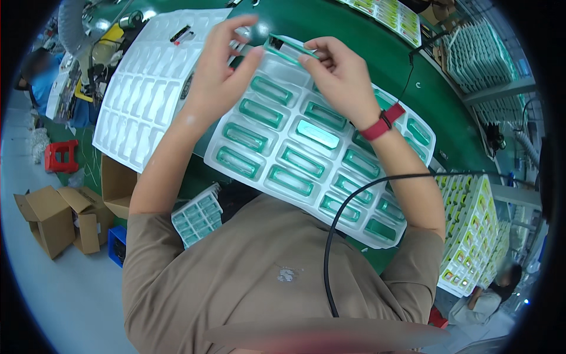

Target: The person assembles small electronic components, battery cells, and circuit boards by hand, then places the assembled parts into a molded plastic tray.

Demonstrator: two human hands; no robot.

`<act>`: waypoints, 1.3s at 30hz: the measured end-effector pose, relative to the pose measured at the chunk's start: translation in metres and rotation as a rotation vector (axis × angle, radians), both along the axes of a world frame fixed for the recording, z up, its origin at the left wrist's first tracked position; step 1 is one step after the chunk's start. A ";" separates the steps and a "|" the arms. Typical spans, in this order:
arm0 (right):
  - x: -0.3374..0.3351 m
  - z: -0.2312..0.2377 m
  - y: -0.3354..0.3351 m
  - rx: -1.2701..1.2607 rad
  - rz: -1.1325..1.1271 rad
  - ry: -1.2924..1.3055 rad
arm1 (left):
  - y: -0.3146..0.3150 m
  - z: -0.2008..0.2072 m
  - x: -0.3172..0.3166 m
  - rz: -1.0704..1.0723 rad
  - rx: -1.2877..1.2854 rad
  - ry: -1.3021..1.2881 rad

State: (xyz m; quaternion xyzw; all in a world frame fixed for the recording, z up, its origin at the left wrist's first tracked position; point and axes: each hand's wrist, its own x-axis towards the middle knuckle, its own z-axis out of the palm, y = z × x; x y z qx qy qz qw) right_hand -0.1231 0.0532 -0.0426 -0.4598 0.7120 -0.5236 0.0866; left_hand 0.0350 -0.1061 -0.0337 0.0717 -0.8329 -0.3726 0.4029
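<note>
Right hand (pixel 336 62) pinches the right end of a green frame (pixel 288 52) between thumb and fingers, over the far edge of a white tray (pixel 315 199). Left hand (pixel 227 68) is spread, thumb and fingers apart, its thumb tip just beside the frame's left end; whether they touch, I cannot tell. A dark part shows inside that end of the frame.

Below the hands, the tray's compartments hold rows of similar long green pieces (pixel 302 162), most lying one to a compartment. One near the middle shines pale blue across its face, and one at the near right corner looks darker green. The right forearm covers part of the rows.

To the left lies a second white tray (pixel 154 97) with rows of moulded hollows and a small dark item (pixel 180 33) near its far end. A smaller tray (pixel 197 219) by the person's left side holds green pieces too. Stacked trays (pixel 471 230) at the right carry yellow-green pieces. On the floor at left stand an open cardboard box (pixel 42 215) and a blue bin (pixel 117 243) with dark contents.
</note>
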 end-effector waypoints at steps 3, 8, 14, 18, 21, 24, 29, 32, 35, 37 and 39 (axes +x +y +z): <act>-0.010 -0.020 -0.015 0.182 0.014 0.179 | -0.021 -0.008 0.011 -0.175 -0.298 -0.231; -0.019 -0.043 -0.021 0.266 0.017 0.778 | -0.018 -0.020 0.002 -0.331 -0.514 -0.462; -0.029 0.011 0.048 0.389 0.198 0.513 | -0.023 -0.016 -0.002 -0.326 -0.373 -0.544; -0.026 0.033 0.127 0.637 0.367 0.457 | -0.032 -0.022 0.003 -0.373 -0.376 -0.606; -0.015 0.022 0.150 0.613 0.135 0.502 | -0.035 -0.024 -0.002 -0.402 -0.441 -0.586; -0.015 0.009 0.150 0.546 0.065 0.395 | -0.036 -0.021 0.000 -0.405 -0.329 -0.459; -0.022 0.011 0.148 0.501 0.118 0.131 | -0.003 -0.006 -0.001 -0.694 0.951 -0.460; -0.028 0.012 0.149 0.383 0.113 -0.187 | 0.017 0.003 -0.006 -0.752 1.177 -0.419; -0.017 0.025 0.136 0.022 0.097 -0.714 | 0.026 0.003 -0.009 -0.814 1.273 -0.412; -0.014 0.033 0.132 -0.008 0.186 -0.788 | 0.031 0.005 -0.011 -0.843 1.330 -0.400; -0.014 0.034 0.130 -0.087 0.292 -0.880 | 0.036 0.007 -0.014 -0.802 1.378 -0.381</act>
